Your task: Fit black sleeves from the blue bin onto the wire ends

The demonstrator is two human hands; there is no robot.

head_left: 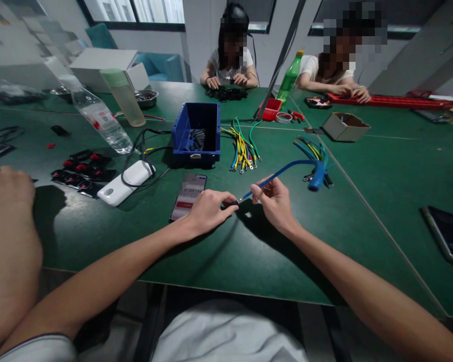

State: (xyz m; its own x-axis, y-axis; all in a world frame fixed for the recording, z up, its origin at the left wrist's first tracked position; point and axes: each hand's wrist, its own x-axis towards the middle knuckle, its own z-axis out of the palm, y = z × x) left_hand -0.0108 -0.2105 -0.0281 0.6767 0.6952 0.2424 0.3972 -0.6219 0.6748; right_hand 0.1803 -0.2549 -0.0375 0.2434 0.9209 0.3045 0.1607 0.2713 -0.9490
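A blue wire runs through the fingers of my right hand, pinched between thumb and fingertips. Its bare metal end points to my left hand. There, my closed fingertips hold a small black piece against that metal end; whether the two are joined I cannot tell. The wire's other end carries a thick blue sleeve, beside a bundle of coloured wires. A lit phone lies partly behind my left hand. Beyond my hands are yellow and green wires with ring terminals.
A blue bin holds black tubes. Left of it are a white power bank, black packets and a tilted water bottle. Another person's arm rests at far left. Two people work across the table. A phone lies right.
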